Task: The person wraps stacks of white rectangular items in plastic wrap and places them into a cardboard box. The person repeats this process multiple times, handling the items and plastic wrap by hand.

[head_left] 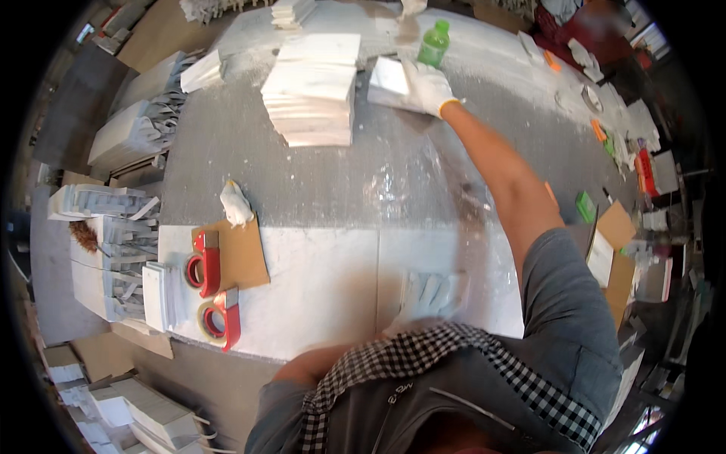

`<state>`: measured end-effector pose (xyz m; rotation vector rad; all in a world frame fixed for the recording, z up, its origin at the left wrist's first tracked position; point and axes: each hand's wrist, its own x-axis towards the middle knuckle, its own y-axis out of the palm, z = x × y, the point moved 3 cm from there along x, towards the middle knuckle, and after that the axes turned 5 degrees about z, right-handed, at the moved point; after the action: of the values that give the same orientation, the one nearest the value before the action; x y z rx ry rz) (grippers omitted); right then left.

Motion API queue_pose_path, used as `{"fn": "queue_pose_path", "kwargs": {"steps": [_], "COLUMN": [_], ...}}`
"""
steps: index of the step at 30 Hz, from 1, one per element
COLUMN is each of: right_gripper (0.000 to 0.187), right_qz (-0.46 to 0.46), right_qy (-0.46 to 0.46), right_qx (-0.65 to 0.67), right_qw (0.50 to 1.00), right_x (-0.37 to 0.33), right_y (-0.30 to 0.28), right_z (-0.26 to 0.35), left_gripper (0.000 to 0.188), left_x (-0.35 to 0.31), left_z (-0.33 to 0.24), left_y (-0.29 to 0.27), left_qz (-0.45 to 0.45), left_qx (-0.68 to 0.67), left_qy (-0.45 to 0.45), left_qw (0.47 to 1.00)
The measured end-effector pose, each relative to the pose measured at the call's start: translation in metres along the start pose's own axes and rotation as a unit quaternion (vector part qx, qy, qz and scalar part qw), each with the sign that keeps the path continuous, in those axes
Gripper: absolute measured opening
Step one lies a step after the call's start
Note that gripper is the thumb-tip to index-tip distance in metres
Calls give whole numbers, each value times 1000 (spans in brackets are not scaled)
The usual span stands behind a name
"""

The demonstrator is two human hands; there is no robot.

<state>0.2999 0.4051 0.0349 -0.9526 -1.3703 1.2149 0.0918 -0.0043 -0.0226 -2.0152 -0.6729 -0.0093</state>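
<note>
My right arm reaches to the far side of the table. My right hand (429, 87), in a white glove with a yellow cuff, is closed on the right end of a small stack of white sheets (389, 78). A green bottle (433, 44) stands just beyond that hand. My left hand (432, 295), also gloved in white, is low in front of my body with its fingers stretched out side by side. Clear plastic film (463, 287) shows around it. My left forearm is mostly hidden. Left of the small stack stands a taller stack of white sheets (310, 94).
Two red tape dispensers (209, 265) lie at the left near a brown cardboard piece (243, 253) and a crumpled white glove (236, 203). White stacks (113, 200) line the left side. A green box (585, 206) and cardboard scraps (616, 223) lie at the right.
</note>
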Motion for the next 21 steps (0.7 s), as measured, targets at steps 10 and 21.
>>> {"fn": "queue_pose_path", "kwargs": {"steps": [10, 21], "right_gripper": [94, 93], "right_qz": [36, 213], "right_qy": [-80, 26], "right_qx": [148, 217], "right_qw": [985, 952], "right_x": [-214, -381], "right_y": [-70, -64], "right_z": [78, 106], "left_gripper": [58, 57], "left_x": [3, -21], "left_z": [-13, -34], "left_y": [15, 10], "left_qz": [6, 28], "left_qx": [69, 150], "left_qy": [-21, 27], "left_qw": [997, 988]}}
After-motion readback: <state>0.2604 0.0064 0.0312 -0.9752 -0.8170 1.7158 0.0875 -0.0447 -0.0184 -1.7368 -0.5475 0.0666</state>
